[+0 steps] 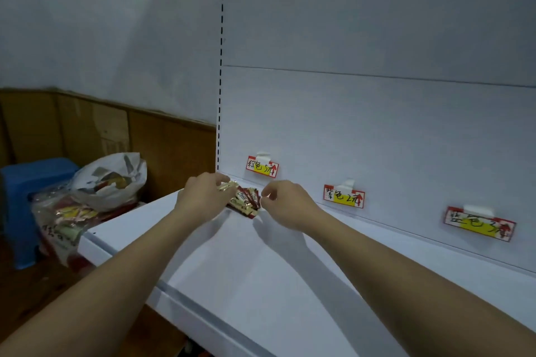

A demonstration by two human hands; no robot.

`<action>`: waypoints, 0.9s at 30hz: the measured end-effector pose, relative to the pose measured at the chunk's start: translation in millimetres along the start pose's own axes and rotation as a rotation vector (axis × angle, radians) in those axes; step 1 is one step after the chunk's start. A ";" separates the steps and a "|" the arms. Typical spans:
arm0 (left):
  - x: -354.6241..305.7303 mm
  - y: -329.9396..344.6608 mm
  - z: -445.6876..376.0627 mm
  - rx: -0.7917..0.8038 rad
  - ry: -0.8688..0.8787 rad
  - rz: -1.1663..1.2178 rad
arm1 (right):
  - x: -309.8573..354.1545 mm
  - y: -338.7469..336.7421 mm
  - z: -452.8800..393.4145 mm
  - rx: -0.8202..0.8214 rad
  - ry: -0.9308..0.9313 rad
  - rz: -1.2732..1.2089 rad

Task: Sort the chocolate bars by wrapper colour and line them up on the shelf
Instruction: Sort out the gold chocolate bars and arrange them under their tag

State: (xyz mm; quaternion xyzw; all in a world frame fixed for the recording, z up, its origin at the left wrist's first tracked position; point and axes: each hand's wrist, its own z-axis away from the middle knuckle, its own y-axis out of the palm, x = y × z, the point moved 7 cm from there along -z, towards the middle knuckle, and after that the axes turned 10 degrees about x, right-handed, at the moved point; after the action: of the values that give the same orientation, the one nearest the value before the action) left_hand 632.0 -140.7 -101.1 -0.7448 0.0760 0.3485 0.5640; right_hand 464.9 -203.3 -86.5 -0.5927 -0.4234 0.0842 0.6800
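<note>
Shelving fills the view: a white metal back panel (362,38) with a slotted upright (221,66) rising along its left edge, and below it the flat white shelf board (261,284) running from lower left to the right edge. Off to the left, wooden wall panelling (101,130) sits behind a blue plastic stool (26,206), and beside the stool a clear plastic bag of wrapped sweets (63,220) with a white crumpled carrier bag (113,180) resting on top of it, both just off the shelf's left end. Both forearms reach in from the bottom corners and meet at the back left corner of the shelf. The left hand (200,197) is curled, fingers wrapped over the gold-foil end of a small bunch of red-and-gold wrapped chocolate bars (245,201), gripping them where they lie on the board just under the first label. The right hand (287,203) comes in from the other side, fingertips (265,193) bent inward and touching the right edge of the bunch; whether they actually pinch a wrapper I cannot tell. Three handwritten red-bordered price labels with yellow strips are taped along the back panel: the left label (262,166) right above the bars, the middle label (344,196) near the right hand, the right label (480,224) well apart from both.
</note>
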 end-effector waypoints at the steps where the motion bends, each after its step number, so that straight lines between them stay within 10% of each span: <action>1: -15.5 -0.5 7.9 0.018 0.026 -0.017 | -2.1 -7.6 11.6 0.015 0.006 0.013; 27: -449.3 263.4 255.5 0.639 0.753 -0.137 | -300.4 -252.7 449.0 -0.125 0.540 0.063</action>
State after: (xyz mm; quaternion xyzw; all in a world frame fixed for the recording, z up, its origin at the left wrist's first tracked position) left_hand 52.9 -131.1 -67.5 -0.6122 0.3281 -0.0233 0.7190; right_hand -124.8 -130.1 -35.2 -0.6473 -0.2125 -0.0823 0.7273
